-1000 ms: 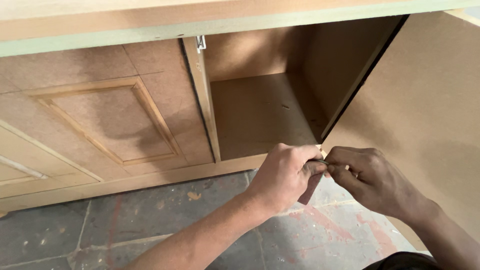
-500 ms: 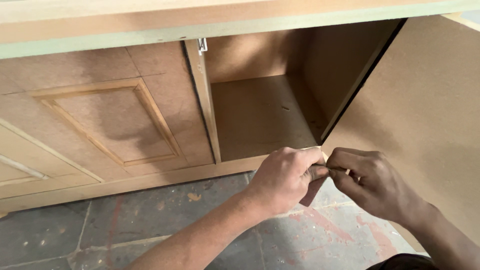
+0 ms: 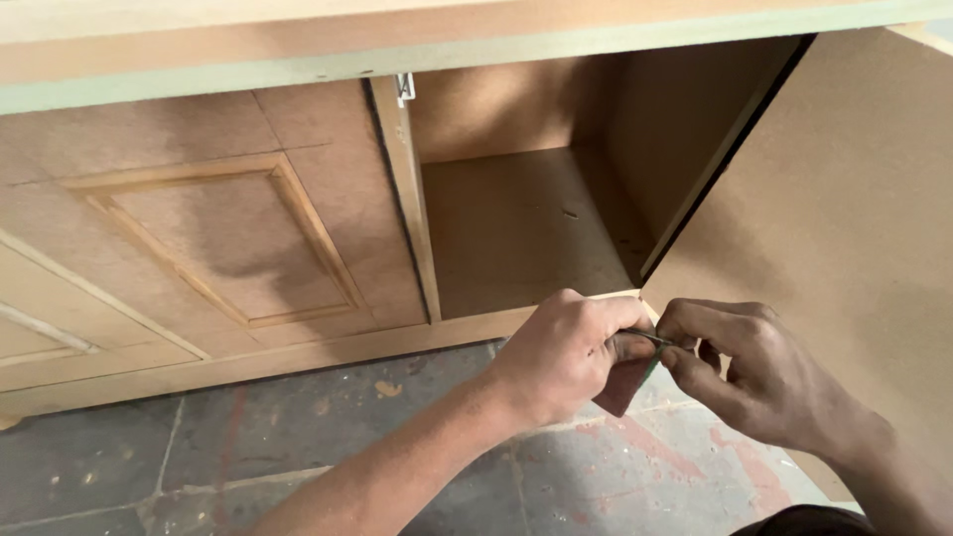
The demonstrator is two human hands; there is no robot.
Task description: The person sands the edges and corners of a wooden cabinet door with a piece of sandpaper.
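1. Our left hand [image 3: 566, 352] is curled shut around a small dark strip [image 3: 625, 382], pinching it so its end stays steady.
2. Our right hand [image 3: 749, 372] closes its fingertips on the strip's thin tip [image 3: 657, 341].
3. The strip sits between both hands, just below the open cabinet [image 3: 516, 228] and beside its swung-out door [image 3: 844, 199], above the stone floor [image 3: 199, 467].
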